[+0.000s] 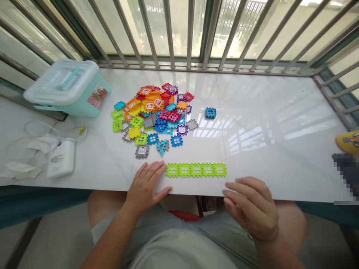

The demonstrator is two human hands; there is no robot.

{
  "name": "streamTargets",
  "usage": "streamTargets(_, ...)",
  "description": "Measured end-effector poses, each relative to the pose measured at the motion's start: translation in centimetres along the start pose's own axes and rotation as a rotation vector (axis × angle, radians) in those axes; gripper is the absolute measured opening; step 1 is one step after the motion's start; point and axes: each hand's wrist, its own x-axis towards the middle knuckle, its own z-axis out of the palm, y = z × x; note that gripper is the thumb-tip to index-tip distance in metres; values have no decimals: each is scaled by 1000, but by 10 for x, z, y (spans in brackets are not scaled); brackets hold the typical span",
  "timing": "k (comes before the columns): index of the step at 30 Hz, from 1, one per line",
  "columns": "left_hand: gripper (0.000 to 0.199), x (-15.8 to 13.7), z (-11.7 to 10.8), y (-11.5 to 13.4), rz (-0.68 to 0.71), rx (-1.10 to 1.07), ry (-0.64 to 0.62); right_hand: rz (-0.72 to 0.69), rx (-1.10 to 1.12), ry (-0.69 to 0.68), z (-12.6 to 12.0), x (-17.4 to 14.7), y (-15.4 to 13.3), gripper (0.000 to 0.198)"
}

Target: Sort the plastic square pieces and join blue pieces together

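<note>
A straight strip of several joined lime-green window tiles (196, 170) lies flat near the table's front edge. Beside its left end rests my left hand (147, 183), fingers stretched out on the table and thumb apart, holding nothing. Off the strip's right end, at the front edge, my right hand (251, 203) hovers with its fingers apart and slightly bent, with nothing visible in it. Beyond my left hand spreads a heap of colourful interlocking tiles (154, 104), some with white window inserts. A small stack of dark blue tiles (210, 113) sits alone to the right of the heap.
A mint-green lidded box (92, 97) stands at the back left. In front of it lie a white power bank (61, 157), a cable and crumpled tissues (24, 164). A yellow object (347, 142) is at the right edge. Metal window bars (189, 37) border the table's back.
</note>
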Motion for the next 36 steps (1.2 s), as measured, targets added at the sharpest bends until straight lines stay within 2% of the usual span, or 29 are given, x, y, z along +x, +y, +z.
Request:
streamTargets(2, 73, -1, 2, 2, -14, 18, 39, 113, -35, 30, 13, -10, 22, 32)
streamTargets(5, 68, -2, 7, 4, -35, 48, 112, 270, -104, 48, 30, -25, 45, 15)
streamTargets(8, 67, -4, 9, 4, -35, 61, 127, 343, -155, 70, 42, -31, 55, 6)
streamTargets(20, 70, -5, 12, 3, -47, 56, 130, 314, -158, 52, 48, -27, 60, 5)
streamTargets(22, 69, -5, 10, 3, -51, 47, 127, 288, -123, -8, 47, -25, 61, 15)
streamTargets(26, 66, 2, 5, 5, -90, -4, 103, 227, -70, -199, 47, -20, 63, 51)
streamTargets(28, 67, 9, 4, 11, -79, -54, 89, 203, -52, -251, 48, -18, 64, 57)
streamTargets(33, 47, 23, 12, 31, 98, -132, 2, 152, 4, -267, 50, -16, 67, 42)
streamTargets(36, 41, 25, 18, 38, 122, -132, -10, 147, 31, -258, 50, -16, 67, 35)
